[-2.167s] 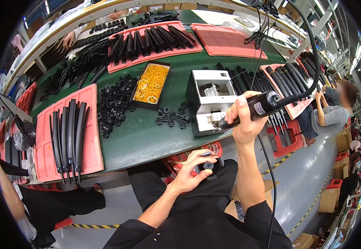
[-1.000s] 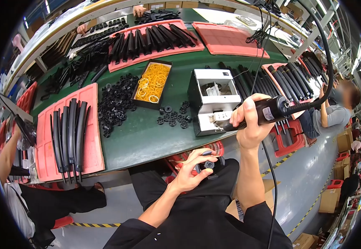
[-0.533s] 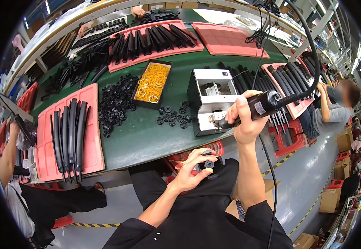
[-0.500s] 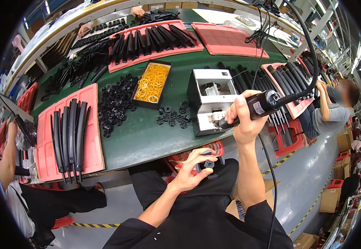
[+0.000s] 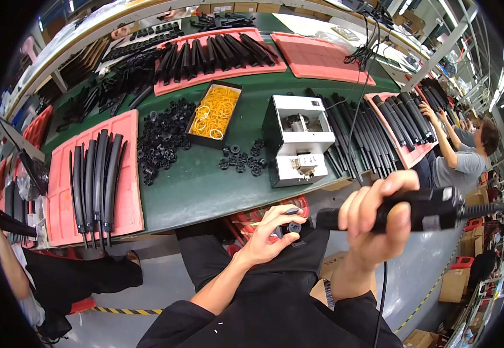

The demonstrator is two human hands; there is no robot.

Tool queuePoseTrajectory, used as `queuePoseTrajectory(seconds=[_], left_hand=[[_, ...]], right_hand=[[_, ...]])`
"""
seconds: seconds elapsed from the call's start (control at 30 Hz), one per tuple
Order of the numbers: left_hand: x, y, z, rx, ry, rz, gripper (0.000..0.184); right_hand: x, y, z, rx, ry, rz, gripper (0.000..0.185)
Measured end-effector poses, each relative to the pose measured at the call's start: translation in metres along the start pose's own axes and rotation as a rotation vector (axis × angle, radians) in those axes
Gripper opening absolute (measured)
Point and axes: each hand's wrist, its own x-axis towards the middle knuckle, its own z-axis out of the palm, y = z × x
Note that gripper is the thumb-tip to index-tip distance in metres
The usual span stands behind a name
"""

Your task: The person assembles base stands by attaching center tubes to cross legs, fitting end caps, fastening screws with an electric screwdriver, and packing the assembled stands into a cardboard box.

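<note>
Lowered, right fingers (image 5: 372,203) wrap a tool (image 5: 432,210); left fingers (image 5: 276,220) pinch a part (image 5: 294,227).

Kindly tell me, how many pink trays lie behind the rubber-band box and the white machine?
2: one pink tray behind the rubber-band box, under black parts; the other pink tray behind the white machine.

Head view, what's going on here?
A seated person's right hand grips a black cylindrical corded tool, its end pointing toward a small round black part in the left hand, above the lap. The two look apart.

On the green table stand a black-and-white boxy machine and a dark open box of yellow bands; long black tubes lie on a pink tray. At the right, a co-worker in grey reaches to other black tubes.
</note>
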Motion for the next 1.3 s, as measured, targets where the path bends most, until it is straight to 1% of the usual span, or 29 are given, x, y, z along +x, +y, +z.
queuePoseTrajectory(seconds=[0.2,0.5,0.53,0.67,0.83,1.07,1.17,1.23,1.27,1.3], left_hand=[[-0.001,0.000,0.007,0.020,0.047,0.010,0.037],[0.000,0.003,0.007,0.087,0.054,0.033,0.039],[0.000,0.003,0.007,0.085,0.066,0.033,0.039],[0.000,0.002,0.005,0.118,0.054,0.046,0.039],[0.002,0.002,0.006,0.108,0.062,0.054,0.039],[-0.002,0.004,0.005,0.103,0.042,0.033,0.039],[-0.002,0.002,0.003,0.083,0.010,0.043,0.038],[0.001,0.005,0.003,0.067,0.003,0.020,0.037],[0.000,0.007,0.003,0.045,0.007,-0.009,0.037],[-0.001,0.010,0.003,0.025,0.007,-0.034,0.036]], right_hand=[[-0.019,0.008,0.015,-0.136,-0.042,0.079,0.028],[-0.024,0.018,0.017,-0.208,0.019,0.203,0.030],[-0.026,0.019,0.016,-0.208,0.009,0.210,0.030],[-0.034,0.025,0.014,-0.045,0.036,0.282,0.031],[-0.036,0.027,0.014,-0.023,-0.050,0.300,0.032],[-0.035,0.017,0.011,-0.102,-0.016,0.314,0.033],[-0.035,0.009,0.008,-0.135,0.026,0.303,0.034],[-0.021,-0.010,0.013,0.124,-0.027,0.093,0.034],[-0.018,-0.014,0.008,0.121,-0.004,0.090,0.034],[-0.015,-0.017,0.001,0.064,0.012,0.000,0.028]])
